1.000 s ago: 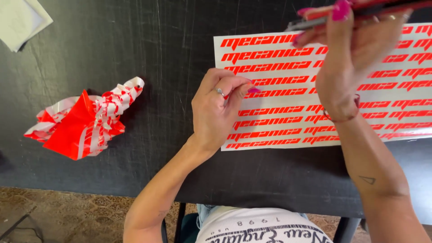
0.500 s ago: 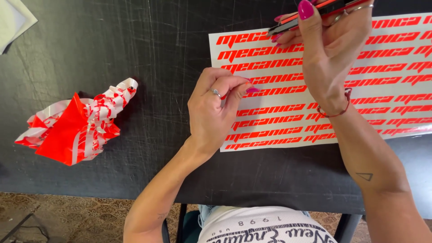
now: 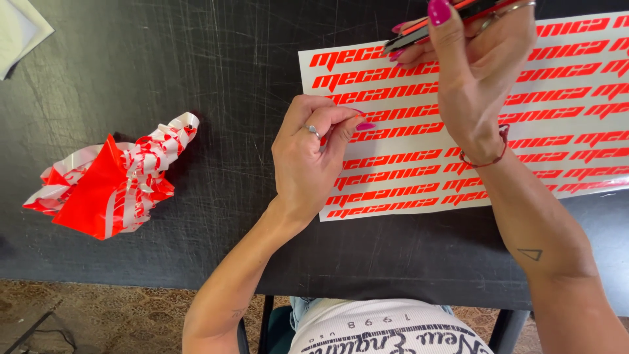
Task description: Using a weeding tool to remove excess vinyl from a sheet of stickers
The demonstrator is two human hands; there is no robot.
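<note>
Magenta nails; ring on left hand [image 3: 308, 154]; red cord bracelet, triangle tattoo on right; white, seemingly ribbed, top.

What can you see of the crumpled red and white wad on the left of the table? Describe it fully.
The crumpled wad looks like thin glossy film, bright red mixed with white backing, with cut-out strips curling at its upper right end. It is bunched into a loose heap, one flat red flap folded out at the front. It lies on the scratched black table near the front left edge, apart from both hands; nothing touches it.

One sticker sheet [image 3: 557, 124]; one crumpled wad [image 3: 111, 180]; one knife [image 3: 452, 19].
</note>
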